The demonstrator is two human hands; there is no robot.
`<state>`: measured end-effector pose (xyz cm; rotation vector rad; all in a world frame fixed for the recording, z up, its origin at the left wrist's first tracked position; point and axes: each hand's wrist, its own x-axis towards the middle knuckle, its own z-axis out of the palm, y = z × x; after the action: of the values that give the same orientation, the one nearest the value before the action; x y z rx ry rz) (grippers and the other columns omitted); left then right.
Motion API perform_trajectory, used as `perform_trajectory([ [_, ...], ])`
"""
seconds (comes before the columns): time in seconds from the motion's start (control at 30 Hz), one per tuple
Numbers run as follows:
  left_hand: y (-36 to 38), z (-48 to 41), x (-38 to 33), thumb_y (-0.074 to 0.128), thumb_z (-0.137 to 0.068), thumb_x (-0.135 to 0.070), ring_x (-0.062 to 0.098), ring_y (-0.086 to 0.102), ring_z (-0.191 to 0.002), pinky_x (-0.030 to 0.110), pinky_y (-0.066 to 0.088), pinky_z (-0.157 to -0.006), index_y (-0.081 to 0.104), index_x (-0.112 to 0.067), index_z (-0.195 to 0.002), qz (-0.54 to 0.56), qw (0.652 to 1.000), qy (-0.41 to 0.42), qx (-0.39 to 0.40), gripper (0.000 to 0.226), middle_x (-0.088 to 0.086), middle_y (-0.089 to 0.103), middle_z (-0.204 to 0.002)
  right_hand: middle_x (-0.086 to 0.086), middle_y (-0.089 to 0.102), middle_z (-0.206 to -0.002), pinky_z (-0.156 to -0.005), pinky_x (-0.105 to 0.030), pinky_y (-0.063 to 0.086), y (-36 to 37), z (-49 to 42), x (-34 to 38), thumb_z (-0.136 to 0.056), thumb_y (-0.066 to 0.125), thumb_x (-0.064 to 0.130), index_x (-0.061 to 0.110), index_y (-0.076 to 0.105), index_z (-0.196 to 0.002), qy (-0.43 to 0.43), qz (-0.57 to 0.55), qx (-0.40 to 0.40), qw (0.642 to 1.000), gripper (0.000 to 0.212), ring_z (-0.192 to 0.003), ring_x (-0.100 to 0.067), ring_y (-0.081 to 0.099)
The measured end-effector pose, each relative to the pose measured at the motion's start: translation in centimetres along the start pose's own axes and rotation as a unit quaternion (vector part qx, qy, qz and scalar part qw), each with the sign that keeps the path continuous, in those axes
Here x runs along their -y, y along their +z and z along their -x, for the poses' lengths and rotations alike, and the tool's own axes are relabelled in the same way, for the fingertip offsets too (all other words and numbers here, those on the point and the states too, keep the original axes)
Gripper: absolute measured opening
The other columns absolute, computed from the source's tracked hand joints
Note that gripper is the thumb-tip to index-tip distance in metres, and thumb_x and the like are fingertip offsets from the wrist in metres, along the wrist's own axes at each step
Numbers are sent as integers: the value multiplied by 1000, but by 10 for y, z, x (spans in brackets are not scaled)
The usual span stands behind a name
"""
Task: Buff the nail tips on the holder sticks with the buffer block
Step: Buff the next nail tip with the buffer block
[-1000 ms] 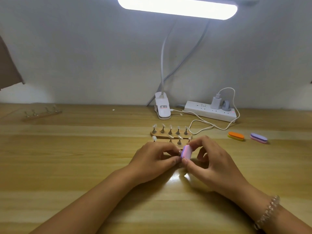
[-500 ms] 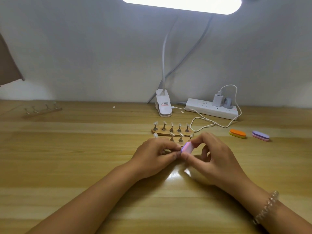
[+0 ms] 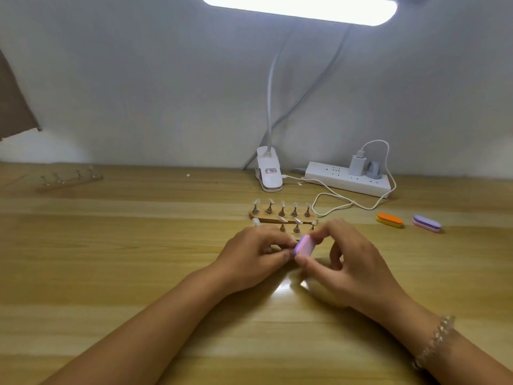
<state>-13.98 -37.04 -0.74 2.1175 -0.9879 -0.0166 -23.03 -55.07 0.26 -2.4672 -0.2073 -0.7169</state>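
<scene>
Both forearms are bare, with no sleeves showing. A bracelet of clear, rounded glassy beads (image 3: 435,340) circles the right wrist. Neither hand's visible fingers carry rings.

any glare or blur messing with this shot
Head view: the lamp bar overhead is blown out white, its glare patch sits on the table below the hands, the right hand looks motion-soft, and the table's far edge bows from the wide lens.
</scene>
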Motion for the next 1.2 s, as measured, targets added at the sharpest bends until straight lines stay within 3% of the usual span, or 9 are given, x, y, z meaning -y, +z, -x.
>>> perform_trajectory([
  [0.07,1,0,0,69,-92,-24,-3,48,-65,25,36,-66,77,-23,-104,6,1000,-4,-7,15,-17,59,-80,15,56,-94,-61,-39,48,-1,-2,-4,-76,71,47,26,56,-91,29,-4,-15,999,30,-63,-3,49],
  [0.2,0,1,0,67,-92,-20,0,50,-70,25,39,-67,77,-25,-109,-6,1000,1,1,20,-18,57,-78,15,55,-94,-54,-32,44,2,2,0,-75,66,53,27,53,-92,-28,11,19,999,34,-63,2,45],
  [0.3,-1,0,-1,68,-93,-24,-1,50,-70,26,39,-68,77,-24,-108,-4,1000,0,-5,17,-18,58,-79,16,56,-94,-59,-31,42,0,-2,-6,-76,70,48,28,56,-91,26,-10,-4,1000,29,-65,1,47],
  [0.43,-1,1,0,67,-93,-23,2,49,-70,31,42,-69,76,-27,-111,-19,1000,0,7,21,-17,56,-81,17,55,-95,-53,-27,41,3,3,0,-74,66,53,29,54,-93,-34,12,18,999,32,-64,3,47],
  [0.57,0,0,1,67,-93,-26,-4,50,-69,26,36,-66,76,-27,-109,-27,1000,1,-4,18,-20,55,-79,15,58,-92,-60,-28,39,1,-3,-4,-77,74,45,27,57,-90,25,-12,-12,1000,28,-64,4,47],
  [0.67,1,1,3,66,-93,-25,-5,50,-69,25,35,-65,75,-30,-109,-26,1000,6,-1,19,-21,55,-80,16,55,-92,-53,-25,36,3,3,0,-76,69,50,29,55,-92,-31,29,11,999,30,-63,6,45],
  [0.9,3,-1,4,57,-91,-46,-7,52,-68,24,35,-64,70,-43,-105,-9,1000,8,-5,19,-24,69,-97,14,61,-94,-59,-29,43,-4,-5,-8,-75,73,41,26,59,-90,54,-65,-62,994,26,-57,-13,50],
  [1.07,3,0,4,49,-88,-48,-3,53,-70,30,42,-66,69,-40,-104,-26,1000,-5,-4,26,-25,64,-86,15,58,-94,-57,-30,45,0,1,2,-74,67,53,29,56,-93,-1,-22,5,1000,33,-61,-11,52],
  [1.2,3,0,3,50,-90,-49,0,58,-77,33,47,-70,70,-37,-102,-27,1000,1,-8,26,-21,68,-90,17,56,-88,-57,-24,35,0,-1,-3,-74,65,57,28,56,-91,29,-1,-21,999,35,-63,-4,50],
])
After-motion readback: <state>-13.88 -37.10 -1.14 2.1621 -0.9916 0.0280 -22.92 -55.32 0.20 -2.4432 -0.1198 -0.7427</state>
